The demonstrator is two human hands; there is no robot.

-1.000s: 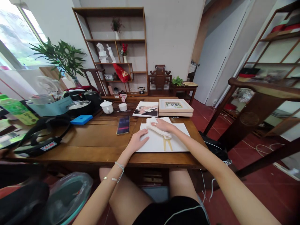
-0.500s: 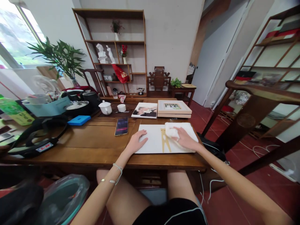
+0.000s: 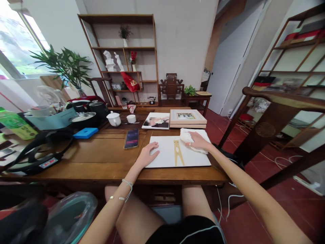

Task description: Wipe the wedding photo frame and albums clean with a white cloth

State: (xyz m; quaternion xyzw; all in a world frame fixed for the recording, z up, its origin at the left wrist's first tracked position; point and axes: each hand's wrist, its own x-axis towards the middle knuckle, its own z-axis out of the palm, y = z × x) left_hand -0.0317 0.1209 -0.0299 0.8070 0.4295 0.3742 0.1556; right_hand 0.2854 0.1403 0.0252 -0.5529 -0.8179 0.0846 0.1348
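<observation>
A white board [image 3: 167, 159] with a small tan figure painted on it lies flat on the wooden table [image 3: 101, 159] in front of me. My left hand [image 3: 149, 153] rests open and flat on the board's left edge. My right hand [image 3: 199, 141] presses a crumpled white cloth [image 3: 186, 137] onto the board's far right corner, with the fingers curled over it.
A phone [image 3: 131, 138] lies left of the board. Behind it are a photo print [image 3: 156, 121] and stacked frames [image 3: 187, 118]. Teaware [image 3: 114, 118], a blue box [image 3: 85, 133] and a black strap bundle [image 3: 38, 152] fill the left. A wooden chair [image 3: 279, 112] stands at right.
My right hand has swept the cloth from the board's upper left across to its far right corner. My left hand has stayed on the board's left edge.
</observation>
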